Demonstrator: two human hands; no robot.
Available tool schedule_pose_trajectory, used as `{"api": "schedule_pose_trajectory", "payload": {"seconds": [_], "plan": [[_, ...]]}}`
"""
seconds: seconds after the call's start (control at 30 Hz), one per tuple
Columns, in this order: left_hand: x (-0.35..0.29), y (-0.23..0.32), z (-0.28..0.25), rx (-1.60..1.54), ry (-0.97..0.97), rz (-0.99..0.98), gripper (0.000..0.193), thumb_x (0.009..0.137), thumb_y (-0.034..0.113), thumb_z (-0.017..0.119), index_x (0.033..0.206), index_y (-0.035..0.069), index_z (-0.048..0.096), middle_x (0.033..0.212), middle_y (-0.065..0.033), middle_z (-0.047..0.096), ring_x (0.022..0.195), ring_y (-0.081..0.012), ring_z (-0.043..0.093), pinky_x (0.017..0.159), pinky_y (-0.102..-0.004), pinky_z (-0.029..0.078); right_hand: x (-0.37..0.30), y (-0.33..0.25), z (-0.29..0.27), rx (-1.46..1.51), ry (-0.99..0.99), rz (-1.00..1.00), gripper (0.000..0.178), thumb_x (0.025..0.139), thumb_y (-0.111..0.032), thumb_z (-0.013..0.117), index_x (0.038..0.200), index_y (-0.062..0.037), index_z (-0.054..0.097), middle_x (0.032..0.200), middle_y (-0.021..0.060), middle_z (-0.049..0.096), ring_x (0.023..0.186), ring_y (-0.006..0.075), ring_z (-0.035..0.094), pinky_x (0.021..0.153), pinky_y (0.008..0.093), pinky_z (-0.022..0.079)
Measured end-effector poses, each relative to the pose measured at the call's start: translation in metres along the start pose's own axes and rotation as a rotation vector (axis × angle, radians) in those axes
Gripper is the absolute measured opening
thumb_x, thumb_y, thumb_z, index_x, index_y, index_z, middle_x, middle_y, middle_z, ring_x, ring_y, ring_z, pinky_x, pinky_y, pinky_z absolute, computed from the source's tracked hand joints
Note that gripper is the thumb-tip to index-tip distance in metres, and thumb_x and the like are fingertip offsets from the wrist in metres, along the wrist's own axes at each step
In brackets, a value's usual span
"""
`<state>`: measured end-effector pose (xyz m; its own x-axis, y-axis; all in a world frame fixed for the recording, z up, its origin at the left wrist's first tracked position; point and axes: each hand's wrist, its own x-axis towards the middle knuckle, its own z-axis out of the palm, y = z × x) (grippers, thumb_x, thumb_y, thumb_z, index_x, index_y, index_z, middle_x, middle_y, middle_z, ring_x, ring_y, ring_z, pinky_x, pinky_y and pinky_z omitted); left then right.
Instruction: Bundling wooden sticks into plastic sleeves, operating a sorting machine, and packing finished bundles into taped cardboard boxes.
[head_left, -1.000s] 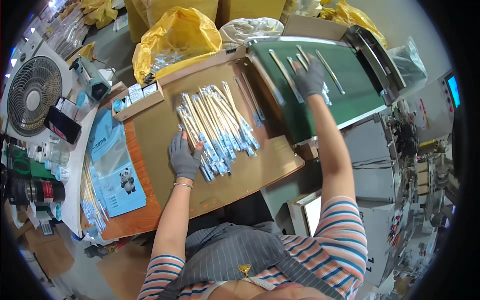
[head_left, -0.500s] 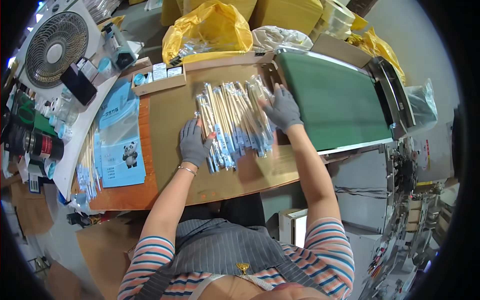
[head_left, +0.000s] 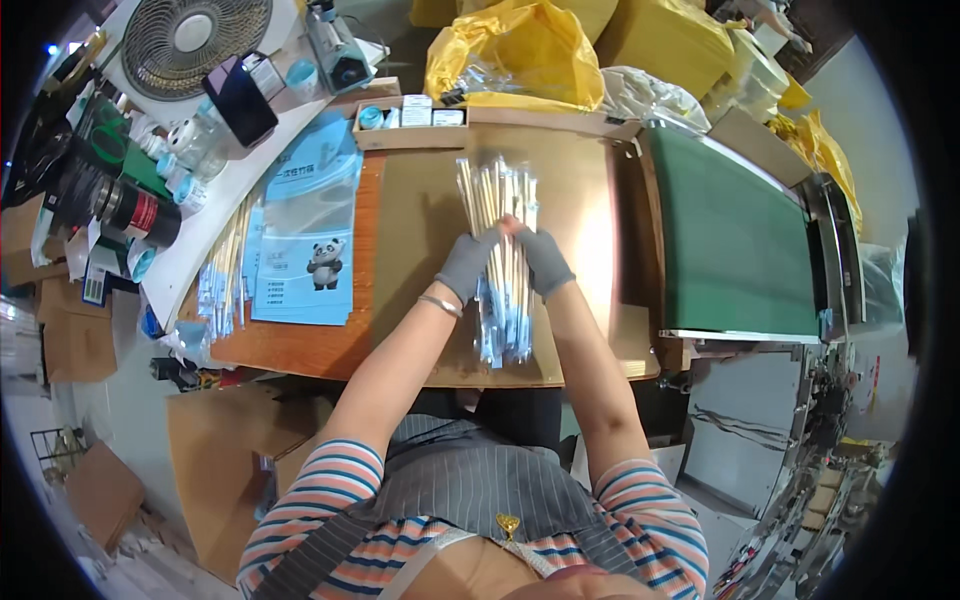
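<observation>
Both hands wear grey gloves. My left hand [head_left: 466, 263] and my right hand [head_left: 540, 260] press in from either side on a bundle of long wrapped chopstick packets [head_left: 498, 235] with blue ends. The bundle lies lengthwise on a brown cardboard sheet [head_left: 420, 210] covering the wooden table [head_left: 300, 345]. The fingertips of both hands meet over the middle of the bundle. A thin bracelet sits on my left wrist.
A green conveyor belt [head_left: 735, 245] runs along the right. A stack of blue printed bags with a panda picture [head_left: 305, 240] lies to the left, with more wrapped sticks [head_left: 222, 275] beside it. A fan [head_left: 190, 40], a phone, a yellow bag [head_left: 510, 55] and small boxes [head_left: 415, 112] stand behind.
My right hand left the conveyor belt and came back to the table. Both hands gathered the spread packets into one tight bundle. The view shifted left.
</observation>
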<state>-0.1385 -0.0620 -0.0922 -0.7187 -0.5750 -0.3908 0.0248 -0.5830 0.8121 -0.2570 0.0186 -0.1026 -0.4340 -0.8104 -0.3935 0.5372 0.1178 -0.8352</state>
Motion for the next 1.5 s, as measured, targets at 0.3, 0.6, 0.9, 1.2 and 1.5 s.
{"api": "schedule_pose_trajectory", "payload": {"seconds": [0.3, 0.6, 0.9, 1.2, 1.5], "plan": [[-0.082, 0.059, -0.013, 0.404, -0.449, 0.423, 0.075, 0.063, 0.02, 0.085, 0.125, 0.006, 0.046, 0.118, -0.0066, 0.056, 0.11, -0.0176, 0.052, 0.095, -0.0347, 0.043, -0.107, -0.061, 0.056, -0.199, -0.325, -0.504, 0.069, 0.072, -0.012, 0.078, 0.131, 0.0006, 0.044, 0.116, 0.0084, 0.059, 0.103, 0.0174, 0.058, 0.09, 0.0323, 0.047], [-0.139, 0.039, -0.039, 0.68, -0.491, 0.489, 0.055, 0.067, 0.019, 0.08, 0.114, 0.004, 0.056, 0.101, -0.0075, 0.063, 0.097, -0.0194, 0.06, 0.087, -0.0333, 0.049, -0.186, -0.041, 0.115, -0.278, -0.14, -0.337, 0.073, 0.07, -0.008, 0.079, 0.133, -0.0017, 0.043, 0.12, 0.0087, 0.053, 0.106, 0.0169, 0.055, 0.09, 0.0293, 0.046], [-0.22, -0.035, -0.052, 0.041, -0.443, 0.174, 0.05, 0.08, 0.041, 0.07, 0.112, 0.004, 0.059, 0.098, -0.0061, 0.063, 0.091, -0.0191, 0.061, 0.084, -0.0321, 0.05, -0.186, 0.011, 0.097, -0.058, -0.513, 0.042, 0.027, 0.077, -0.023, 0.066, 0.087, 0.001, 0.061, 0.078, 0.0145, 0.063, 0.079, 0.0276, 0.062, 0.076, 0.0379, 0.051], [-0.144, 0.059, -0.31, 2.124, 0.416, 0.71, 0.014, 0.081, 0.017, 0.057, 0.087, 0.007, 0.063, 0.086, -0.0088, 0.065, 0.082, -0.0282, 0.064, 0.07, -0.0405, 0.052, -0.194, 0.024, 0.096, 0.147, -0.426, 0.029, 0.017, 0.08, -0.021, 0.063, 0.078, -0.006, 0.056, 0.071, 0.0096, 0.058, 0.078, 0.0278, 0.06, 0.078, 0.0386, 0.048], [-0.145, 0.078, -0.314, 2.166, 0.105, 0.824, 0.015, 0.081, 0.012, 0.056, 0.09, 0.003, 0.063, 0.089, -0.0117, 0.065, 0.084, -0.0287, 0.065, 0.071, -0.0372, 0.053, -0.197, 0.025, 0.089, 0.131, -0.339, -0.01, 0.021, 0.08, -0.025, 0.064, 0.078, -0.0058, 0.056, 0.071, 0.0092, 0.056, 0.078, 0.0275, 0.059, 0.079, 0.0396, 0.048]]}}
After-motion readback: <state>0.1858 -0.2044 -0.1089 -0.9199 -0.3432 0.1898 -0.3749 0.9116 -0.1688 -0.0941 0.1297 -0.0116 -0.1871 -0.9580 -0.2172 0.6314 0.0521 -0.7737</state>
